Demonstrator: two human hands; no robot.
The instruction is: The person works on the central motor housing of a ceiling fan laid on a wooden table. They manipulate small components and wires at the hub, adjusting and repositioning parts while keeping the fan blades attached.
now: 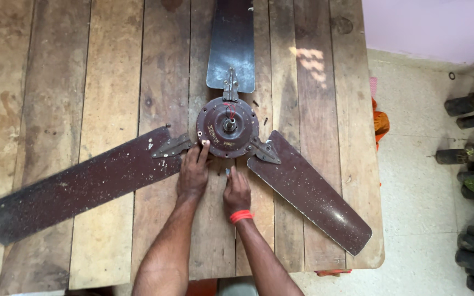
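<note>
Ceiling fan (227, 127) is lying flat mid-table (83, 82), three dark brown blades spread. Left hand (193, 174) is resting fingers extended on the motor hub's lower-left edge, gripping nothing. Right hand (237, 192), just below the hub, is pinching a small metal piece (227, 171). Red scribbled marking is sitting on the hub top.
</note>
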